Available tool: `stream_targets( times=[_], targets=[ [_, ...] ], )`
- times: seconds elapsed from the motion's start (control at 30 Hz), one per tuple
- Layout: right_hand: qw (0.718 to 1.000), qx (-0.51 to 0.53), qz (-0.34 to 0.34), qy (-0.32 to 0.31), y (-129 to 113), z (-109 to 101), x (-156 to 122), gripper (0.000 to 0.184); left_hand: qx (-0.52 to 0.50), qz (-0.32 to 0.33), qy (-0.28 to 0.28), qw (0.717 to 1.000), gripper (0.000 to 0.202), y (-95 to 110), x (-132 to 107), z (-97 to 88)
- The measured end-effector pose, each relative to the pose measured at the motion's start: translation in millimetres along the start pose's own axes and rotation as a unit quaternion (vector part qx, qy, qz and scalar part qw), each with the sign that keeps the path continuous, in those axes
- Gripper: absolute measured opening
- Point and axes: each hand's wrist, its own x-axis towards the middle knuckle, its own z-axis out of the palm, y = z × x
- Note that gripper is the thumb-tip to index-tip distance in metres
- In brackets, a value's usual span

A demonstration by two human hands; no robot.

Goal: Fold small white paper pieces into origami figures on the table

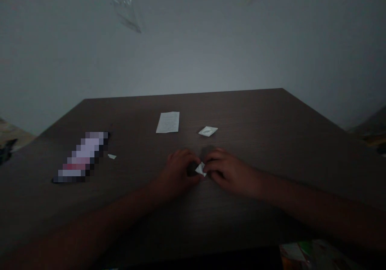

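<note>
Between my two hands, just above or on the table, is a small folded piece of white paper. My left hand pinches its left side, with thumb and forefinger curved round a gap. From the other side, the fingers of my right hand are closed on the paper's right edge. Beyond my hands lies another folded paper, diamond-shaped. To its left rests a flat white sheet with faint lines of print. The picture is dim, so the fine folds are hard to make out.
A phone with a blurred-out screen lies at the left of the dark wooden table. Near it is a small paper scrap. A pale wall stands behind the table. Colourful packaging shows at the bottom right.
</note>
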Motion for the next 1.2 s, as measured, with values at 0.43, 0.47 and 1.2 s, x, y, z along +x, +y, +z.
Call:
stream_targets(
  times=[0.43,0.47,1.2],
  targets=[
    [0.962,0.199,0.129,0.136,-4,4,1,0.005,-0.128,0.032,0.044,0.990,0.009,0,-2,-0.5],
    [0.963,0.195,0.129,0.135,-3,4,0,0.004,-0.117,0.046,0.046,0.991,0.010,-2,-1,-0.5],
    [0.970,0.205,0.072,0.105,-4,-2,2,0.005,-0.118,0.059,0.055,0.990,0.006,-2,-5,-1.1]
  ],
)
